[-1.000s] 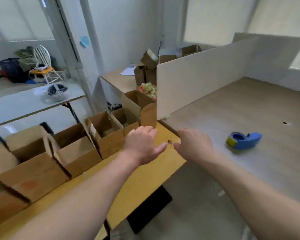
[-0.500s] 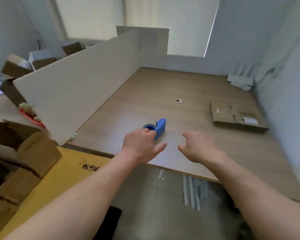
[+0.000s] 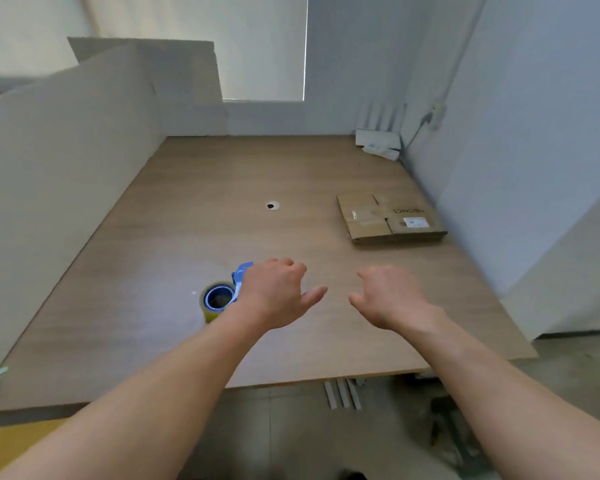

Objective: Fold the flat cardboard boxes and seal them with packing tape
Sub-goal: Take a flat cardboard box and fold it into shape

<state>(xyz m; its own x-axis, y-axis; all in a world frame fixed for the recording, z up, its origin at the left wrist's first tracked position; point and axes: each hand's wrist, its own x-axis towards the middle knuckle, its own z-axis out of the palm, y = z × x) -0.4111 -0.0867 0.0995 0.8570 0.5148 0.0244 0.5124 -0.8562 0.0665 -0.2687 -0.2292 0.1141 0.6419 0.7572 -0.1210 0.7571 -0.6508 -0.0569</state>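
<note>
A stack of flat cardboard boxes [image 3: 390, 218] lies on the wooden table [image 3: 222, 220] at the far right, near the wall. A blue tape dispenser [image 3: 219, 297] with a roll of clear tape sits on the table at centre left. My left hand [image 3: 278, 294] hovers just right of the dispenser and partly hides it, fingers loosely curled, holding nothing. Level with it and a short way to the right, my right hand [image 3: 388, 297] also hangs over the table, fingers relaxed and empty. Both hands are well short of the flat boxes.
A tall white partition [image 3: 66, 161] runs along the table's left side. White walls close the back and right. A small cable hole [image 3: 272, 205] marks the table's middle. White items [image 3: 378, 143] lie in the far right corner. A yellow surface [image 3: 11, 441] shows at bottom left.
The view has swung right, away from the folded boxes on the yellow table to the wooden table. The flat boxes now lie ahead. Both hands stay raised and empty.
</note>
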